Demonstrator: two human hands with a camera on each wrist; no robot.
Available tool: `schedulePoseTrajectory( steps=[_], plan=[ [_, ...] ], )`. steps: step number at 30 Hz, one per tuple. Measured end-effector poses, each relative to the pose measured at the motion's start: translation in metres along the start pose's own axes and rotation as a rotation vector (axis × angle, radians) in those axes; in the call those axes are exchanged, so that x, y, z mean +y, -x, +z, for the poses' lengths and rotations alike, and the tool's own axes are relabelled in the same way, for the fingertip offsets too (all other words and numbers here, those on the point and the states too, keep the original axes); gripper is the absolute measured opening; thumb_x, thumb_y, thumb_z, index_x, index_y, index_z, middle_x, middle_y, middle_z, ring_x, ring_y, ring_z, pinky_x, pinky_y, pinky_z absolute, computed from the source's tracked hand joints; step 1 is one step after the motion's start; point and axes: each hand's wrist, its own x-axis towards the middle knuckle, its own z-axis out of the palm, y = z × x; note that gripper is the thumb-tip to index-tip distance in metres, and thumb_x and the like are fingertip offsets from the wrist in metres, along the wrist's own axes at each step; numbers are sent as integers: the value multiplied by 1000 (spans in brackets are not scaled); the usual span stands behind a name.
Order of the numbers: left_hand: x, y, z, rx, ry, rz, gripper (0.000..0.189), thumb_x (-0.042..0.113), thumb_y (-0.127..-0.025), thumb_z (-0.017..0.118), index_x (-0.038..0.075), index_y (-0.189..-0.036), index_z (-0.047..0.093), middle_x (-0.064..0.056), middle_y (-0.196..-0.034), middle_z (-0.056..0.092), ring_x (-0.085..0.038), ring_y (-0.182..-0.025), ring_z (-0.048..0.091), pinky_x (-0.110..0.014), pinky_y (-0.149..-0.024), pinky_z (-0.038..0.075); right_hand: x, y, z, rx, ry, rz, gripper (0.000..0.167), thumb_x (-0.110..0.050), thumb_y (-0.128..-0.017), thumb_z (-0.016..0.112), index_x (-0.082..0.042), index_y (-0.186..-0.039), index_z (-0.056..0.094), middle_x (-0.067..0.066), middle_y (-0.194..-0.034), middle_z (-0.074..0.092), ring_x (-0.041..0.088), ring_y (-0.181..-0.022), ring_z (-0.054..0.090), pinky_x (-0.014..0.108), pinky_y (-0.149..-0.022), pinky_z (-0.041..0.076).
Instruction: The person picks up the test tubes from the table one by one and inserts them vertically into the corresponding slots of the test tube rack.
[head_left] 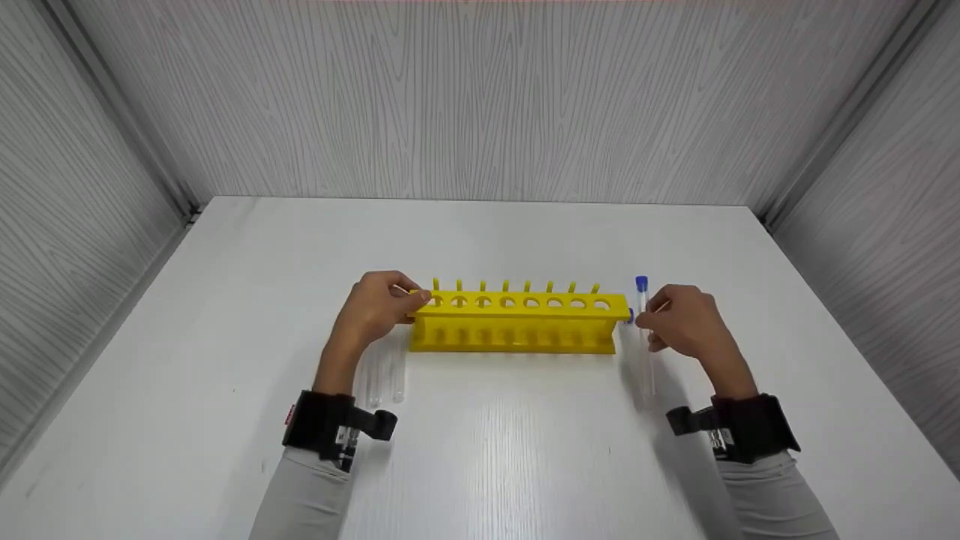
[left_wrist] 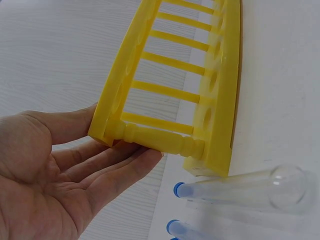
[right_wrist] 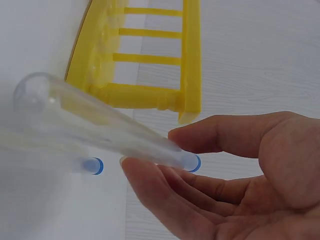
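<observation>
A yellow test tube rack [head_left: 517,330] stands upright on the table, with a row of round holes along its top plate. My left hand [head_left: 379,304] grips its left end, thumb on the top plate and fingers below, as the left wrist view shows. On the other side, my right hand [head_left: 682,319] pinches a clear test tube [right_wrist: 115,135] near its blue cap [head_left: 642,283]. The rounded end of this tube points down toward the table, beside the rack's right end. Behind it in the right wrist view lies another tube with a blue cap [right_wrist: 95,166].
Several clear tubes [head_left: 399,375] with blue caps [left_wrist: 179,189] lie left of the rack, partly hidden by my left hand and wrist. Wood-grain panels [head_left: 480,97] rise behind the white table [head_left: 480,240] and on both sides. Each wrist wears a black camera band [head_left: 754,427].
</observation>
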Motion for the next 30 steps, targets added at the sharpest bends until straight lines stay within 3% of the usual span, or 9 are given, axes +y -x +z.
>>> schedulePoseTrajectory(
  steps=[9, 18, 30],
  plan=[
    [0, -1, 0, 4, -10, -15, 34, 31, -99, 66, 6, -122, 68, -18, -127, 69, -29, -103, 75, -47, -101, 51, -10, 7, 1, 29, -32, -21, 39, -24, -97, 64, 5, -122, 58, 28, -117, 68, 15, -73, 74, 43, -82, 61],
    [0, -2, 0, 3, -17, -24, 34, 32, -99, 66, 7, -123, 68, -17, -127, 70, -28, -103, 74, -47, -101, 51, -19, 14, -1, 40, -48, -49, 37, -24, -97, 64, 5, -120, 58, 29, -116, 69, 17, -74, 74, 33, -74, 61],
    [0, 0, 1, 3, 10, -33, 34, 31, -99, 67, 6, -122, 68, -18, -126, 69, -29, -103, 74, -48, -101, 50, -30, 24, -2, 87, -63, -110, 34, -22, -96, 63, 5, -118, 59, 27, -110, 71, 21, -74, 76, 33, -72, 62]
  ],
)
